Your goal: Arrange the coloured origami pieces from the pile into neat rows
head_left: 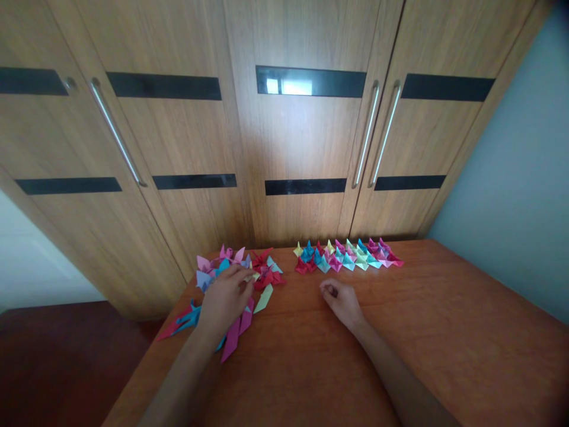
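Note:
My left hand (227, 295) reaches over a loose heap of folded paper pieces at the left of the table. Its fingers are closed on a pale yellow folded paper piece (253, 277), only a small part of which shows at the fingertips. Under and beside this hand lie magenta paper strips (237, 331), a pale green strip (264, 299), a blue and red piece (186, 320) and red pieces (269, 276). Right of the heap, my right hand (343, 302) rests on the table with its fingers curled in, and nothing shows in them.
Rows of pointed folded paper pieces (349, 256) in several colours stand along the back of the brown wooden table (302, 367). Behind it rises a wooden wardrobe (302, 136) with metal handles. A pale wall (515, 196) is at the right; the table's left edge lies close to the heap.

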`<state>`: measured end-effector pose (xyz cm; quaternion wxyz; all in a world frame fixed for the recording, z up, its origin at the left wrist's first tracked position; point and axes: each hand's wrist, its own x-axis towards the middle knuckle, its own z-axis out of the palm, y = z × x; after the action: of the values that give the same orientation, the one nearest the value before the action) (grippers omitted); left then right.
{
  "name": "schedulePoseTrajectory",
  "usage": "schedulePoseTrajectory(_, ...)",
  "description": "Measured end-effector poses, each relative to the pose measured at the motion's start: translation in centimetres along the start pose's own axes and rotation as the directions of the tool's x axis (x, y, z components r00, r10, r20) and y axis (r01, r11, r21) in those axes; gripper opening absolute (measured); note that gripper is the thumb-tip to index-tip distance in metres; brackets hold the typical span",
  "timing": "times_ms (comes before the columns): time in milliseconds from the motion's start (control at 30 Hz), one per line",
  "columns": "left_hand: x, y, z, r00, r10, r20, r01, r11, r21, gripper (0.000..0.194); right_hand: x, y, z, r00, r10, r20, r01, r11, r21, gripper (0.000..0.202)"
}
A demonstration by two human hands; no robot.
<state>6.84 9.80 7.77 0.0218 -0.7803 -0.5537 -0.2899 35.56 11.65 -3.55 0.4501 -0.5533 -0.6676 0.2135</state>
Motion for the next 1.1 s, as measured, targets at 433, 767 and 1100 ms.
schedulePoseTrajectory(433, -3.0, 3.7, 8.3, 0.958, -0.239, 0.158, 0.283, 0.715, -0.639, 0.021, -1.6, -3.1, -0.6, 0.974, -0.021, 0.225, -0.051, 0.95, 0.308, 0.028)
schedulePoseTrajectory(767, -3.6, 3.7, 9.8, 0.965, -0.152, 0.215, 0.254, 0.749, -0.612, 0.017, -1.9, -3.5, 0.0, 0.958, -0.142, 0.249, 0.126, 0.989, 0.08, 0.017)
schedulePoseTrajectory(1100, -3.9, 3.7, 10.1, 0.943, -0.145, 0.3, 0.32, 0.645, -0.694, 0.021, 0.4, -0.4, -6.3, 0.971, 0.094, -0.22, -0.06, 0.986, 0.155, 0.032)
